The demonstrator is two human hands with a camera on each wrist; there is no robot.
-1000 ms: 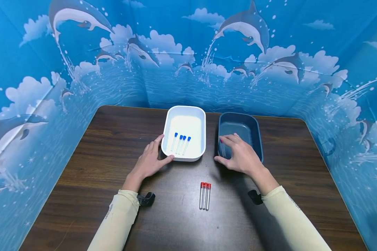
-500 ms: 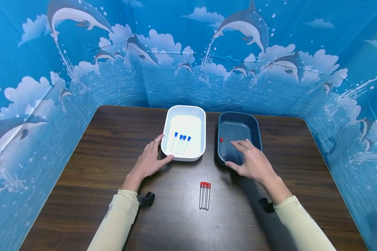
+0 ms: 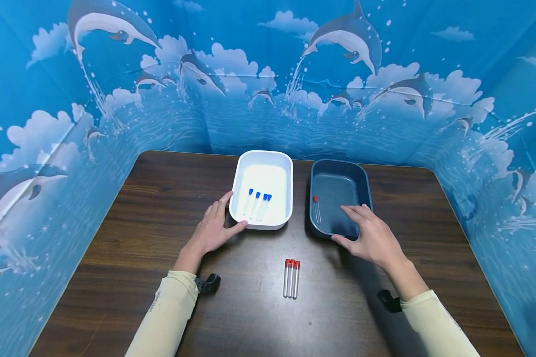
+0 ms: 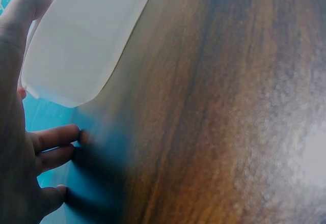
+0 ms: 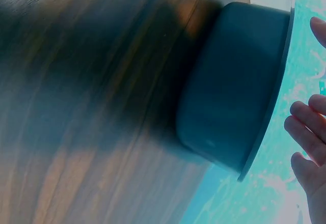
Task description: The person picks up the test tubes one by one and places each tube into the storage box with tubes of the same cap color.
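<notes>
Eight slim test tubes and two trays are on a dark, wood-grained worktop [image 3: 178, 183]. Four blue-capped tubes [image 3: 256, 201] lie in the white tray [image 3: 268, 227], the two rightmost close together. One red-capped tube [image 3: 316, 208] lies near the left wall inside the dark blue tray [image 3: 335, 182]. Three more red-capped tubes [image 3: 291, 280] lie side by side on the worktop in front of the trays, caps pointing away from the person.

The tubes are clear and straight, with rounded ends. Both trays are smooth, plastic-looking rectangles with rounded corners, standing apart side by side. Behind them hangs a creased blue backdrop [image 3: 169, 119] printed with dolphins, clouds and water.

The left hand [image 3: 213, 229] grips the near-left corner of the white tray, thumb on the near rim and forefinger on the left side; its other fingers are outside the tray. The right hand [image 3: 371, 235] is over the near-right part of the dark blue tray, thumb and fingers spread well apart, with nothing between them.
</notes>
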